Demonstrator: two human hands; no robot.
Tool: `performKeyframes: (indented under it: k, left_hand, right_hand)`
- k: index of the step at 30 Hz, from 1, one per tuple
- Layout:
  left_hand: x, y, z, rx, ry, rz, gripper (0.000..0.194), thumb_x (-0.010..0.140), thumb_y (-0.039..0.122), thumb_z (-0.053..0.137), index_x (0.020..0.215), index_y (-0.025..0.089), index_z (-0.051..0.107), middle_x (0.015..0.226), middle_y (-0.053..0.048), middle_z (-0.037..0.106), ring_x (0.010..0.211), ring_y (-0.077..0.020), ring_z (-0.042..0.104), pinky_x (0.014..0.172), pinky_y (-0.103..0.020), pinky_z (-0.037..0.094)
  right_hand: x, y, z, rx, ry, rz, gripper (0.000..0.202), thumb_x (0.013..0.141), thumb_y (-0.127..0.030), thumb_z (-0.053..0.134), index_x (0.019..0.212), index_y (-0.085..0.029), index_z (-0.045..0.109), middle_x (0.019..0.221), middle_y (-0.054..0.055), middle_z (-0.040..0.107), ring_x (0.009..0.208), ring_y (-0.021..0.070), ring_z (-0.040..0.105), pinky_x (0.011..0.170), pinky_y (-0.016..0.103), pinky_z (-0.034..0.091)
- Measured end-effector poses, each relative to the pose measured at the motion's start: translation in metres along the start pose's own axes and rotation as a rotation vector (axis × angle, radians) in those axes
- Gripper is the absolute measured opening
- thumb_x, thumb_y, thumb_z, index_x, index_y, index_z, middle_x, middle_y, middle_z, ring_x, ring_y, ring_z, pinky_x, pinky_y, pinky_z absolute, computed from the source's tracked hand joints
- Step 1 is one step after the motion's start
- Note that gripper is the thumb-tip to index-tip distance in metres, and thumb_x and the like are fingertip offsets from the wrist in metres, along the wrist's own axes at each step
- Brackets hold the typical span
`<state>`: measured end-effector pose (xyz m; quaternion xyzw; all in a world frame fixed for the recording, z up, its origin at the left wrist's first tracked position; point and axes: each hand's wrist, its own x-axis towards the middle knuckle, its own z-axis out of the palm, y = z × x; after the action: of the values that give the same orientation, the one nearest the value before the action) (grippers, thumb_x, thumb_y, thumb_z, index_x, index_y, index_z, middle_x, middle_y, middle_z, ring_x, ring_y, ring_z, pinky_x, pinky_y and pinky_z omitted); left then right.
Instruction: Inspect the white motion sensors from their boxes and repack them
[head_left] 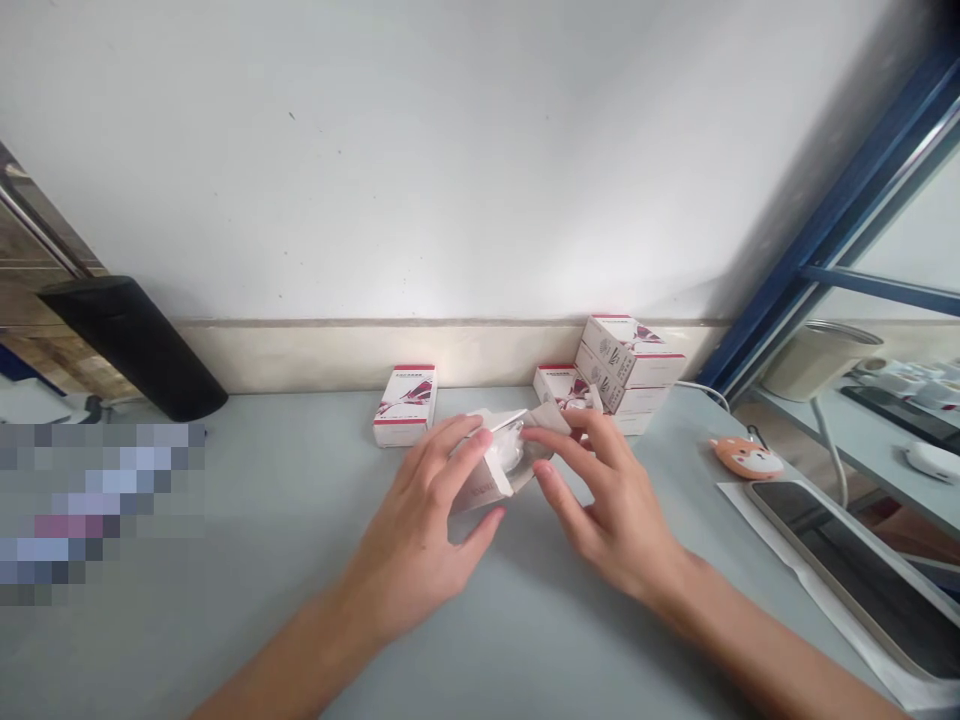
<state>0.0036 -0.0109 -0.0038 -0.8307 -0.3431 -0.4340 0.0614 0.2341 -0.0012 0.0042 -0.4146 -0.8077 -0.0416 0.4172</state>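
An opened white box is tilted between my hands, its flaps spread and a clear plastic-wrapped item visible inside. My left hand holds the box from its left side, fingers on top and thumb at the near side. At the opening, my right hand has its index finger beside the wrapped item and its thumb and fingers apart. Behind my left hand lies a closed red-and-white box. Behind my right hand, another red-and-white box stands next to a stack of similar boxes.
A black cylinder is at the left by the wall. On the right are an orange-and-white animal-shaped case and a phone on white paper. A blue-framed mirror or window borders the right side of the grey table.
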Motion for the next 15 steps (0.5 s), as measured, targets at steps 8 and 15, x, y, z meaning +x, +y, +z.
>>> performKeyframes:
  k: [8,15]
  left_hand:
    - [0.0059,0.0049,-0.0061,0.171,0.012,0.082,0.030,0.092,0.008,0.069,0.115,0.022,0.057,0.137,-0.014,0.071,0.125,-0.0271,0.070,0.111,-0.049,0.054]
    - [0.0025,0.0068,-0.0032,0.276,0.035,0.299,0.033,0.087,0.003,0.074,0.114,0.016,0.061,0.137,-0.018,0.072,0.129,-0.0290,0.069,0.112,-0.044,0.057]
  right_hand:
    - [-0.0004,-0.0053,0.0014,0.210,-0.015,0.219,0.033,0.108,-0.040,0.053,0.133,-0.029,0.070,0.128,0.011,0.060,0.113,0.0260,0.062,0.094,0.045,0.059]
    - [0.0041,-0.0041,0.0014,0.372,0.006,0.353,0.025,0.098,-0.047,0.068,0.114,-0.030,0.078,0.119,0.008,0.062,0.098,0.0223,0.063,0.080,0.038,0.058]
